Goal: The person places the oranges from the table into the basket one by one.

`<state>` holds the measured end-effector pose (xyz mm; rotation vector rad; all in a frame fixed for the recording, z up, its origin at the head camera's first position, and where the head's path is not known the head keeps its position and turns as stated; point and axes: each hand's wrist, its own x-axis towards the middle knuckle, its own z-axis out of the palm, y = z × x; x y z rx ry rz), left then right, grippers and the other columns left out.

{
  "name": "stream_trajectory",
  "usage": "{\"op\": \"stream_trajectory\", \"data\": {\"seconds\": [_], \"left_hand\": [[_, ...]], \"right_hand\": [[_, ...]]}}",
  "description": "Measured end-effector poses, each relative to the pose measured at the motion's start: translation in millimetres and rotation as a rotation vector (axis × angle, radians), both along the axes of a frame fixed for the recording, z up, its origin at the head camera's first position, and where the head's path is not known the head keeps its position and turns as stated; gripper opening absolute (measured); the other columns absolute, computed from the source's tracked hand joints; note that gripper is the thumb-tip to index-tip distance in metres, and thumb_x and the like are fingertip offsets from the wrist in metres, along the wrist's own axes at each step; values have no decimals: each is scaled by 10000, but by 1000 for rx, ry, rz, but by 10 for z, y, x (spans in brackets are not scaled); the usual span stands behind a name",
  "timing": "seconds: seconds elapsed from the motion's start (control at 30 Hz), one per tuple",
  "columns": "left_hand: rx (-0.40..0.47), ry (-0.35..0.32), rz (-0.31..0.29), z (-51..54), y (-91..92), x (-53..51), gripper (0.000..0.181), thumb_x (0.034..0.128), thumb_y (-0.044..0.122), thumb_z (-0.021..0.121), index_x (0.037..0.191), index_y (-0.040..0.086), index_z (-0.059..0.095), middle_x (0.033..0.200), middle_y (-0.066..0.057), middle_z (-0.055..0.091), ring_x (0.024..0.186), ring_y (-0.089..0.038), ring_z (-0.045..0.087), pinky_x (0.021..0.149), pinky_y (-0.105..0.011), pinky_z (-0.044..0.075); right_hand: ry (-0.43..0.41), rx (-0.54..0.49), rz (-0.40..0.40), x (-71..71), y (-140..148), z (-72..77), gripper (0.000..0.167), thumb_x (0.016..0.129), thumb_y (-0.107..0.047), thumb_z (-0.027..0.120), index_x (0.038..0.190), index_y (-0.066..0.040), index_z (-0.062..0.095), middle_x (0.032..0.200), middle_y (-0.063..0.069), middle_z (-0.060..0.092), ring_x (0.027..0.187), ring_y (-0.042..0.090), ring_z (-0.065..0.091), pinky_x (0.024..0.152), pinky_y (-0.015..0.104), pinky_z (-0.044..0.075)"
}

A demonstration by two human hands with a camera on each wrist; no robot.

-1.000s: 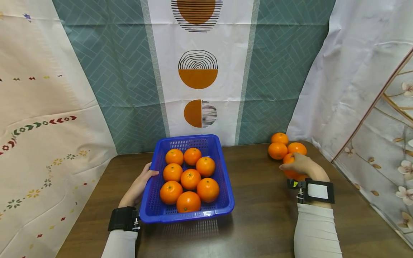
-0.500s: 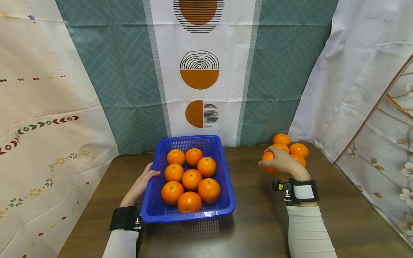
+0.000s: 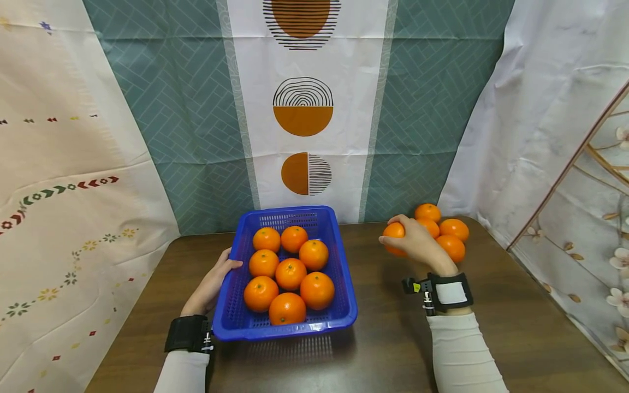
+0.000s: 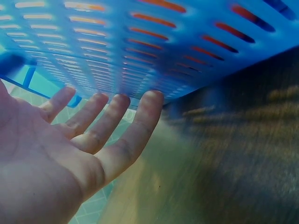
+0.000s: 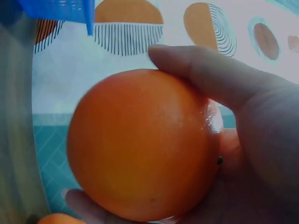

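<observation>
My right hand (image 3: 420, 243) holds an orange (image 3: 395, 238) above the right part of the table. In the right wrist view the thumb lies along one side of this orange (image 5: 145, 144), and a fingertip shows at its lower edge. My left hand (image 3: 212, 284) is at the left side of the blue plastic basket (image 3: 350, 295). Its thumb lies over the rim, and in the left wrist view the fingertips touch the slotted outer wall. Several oranges (image 3: 291, 274) sit inside the basket, some against each other.
A cluster of several loose oranges (image 3: 450, 248) lies at the table's back right, just beyond my right hand. The brown wooden table (image 3: 378, 338) ends at a patterned cloth (image 3: 417, 109) behind. More patterned cloth hangs along both sides.
My right hand has drawn an orange out of the cluster and carried it left, toward the basket. My left hand and the basket stay where they were.
</observation>
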<state>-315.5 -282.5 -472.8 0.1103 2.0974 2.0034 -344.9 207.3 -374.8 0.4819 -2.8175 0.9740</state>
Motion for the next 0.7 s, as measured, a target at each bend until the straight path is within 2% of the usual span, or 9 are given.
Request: {"op": "stream_trajectory", "data": {"seconds": [0.23, 0.47, 0.7], "left_hand": [[10, -10, -1, -11, -6, -9, 606, 1100, 308, 441, 1620, 225, 141, 1529, -267, 348, 1072, -284, 661, 861, -462, 604], [9, 1, -4, -16, 3, -12, 605, 1096, 308, 445, 1618, 217, 151, 1519, -271, 353, 1071, -280, 658, 862, -451, 602], [5, -3, 5, -12, -6, -6, 619, 1095, 301, 442, 1625, 220, 132, 1543, -266, 333, 1114, -313, 638, 879, -464, 597]], "right_hand": [[35, -74, -28, -21, -102, 31, 544, 971, -342, 723, 1341, 9, 532, 1197, 225, 594, 988, 358, 579, 807, 424, 517], [48, -40, -24, -62, -253, 85, 553, 960, -394, 728, 1356, -49, 554, 1218, 213, 579, 1000, 356, 579, 804, 425, 518], [61, -29, 13, -151, -431, 214, 529, 948, -381, 735, 1337, -63, 569, 1213, 215, 577, 1019, 372, 559, 797, 443, 509]]}}
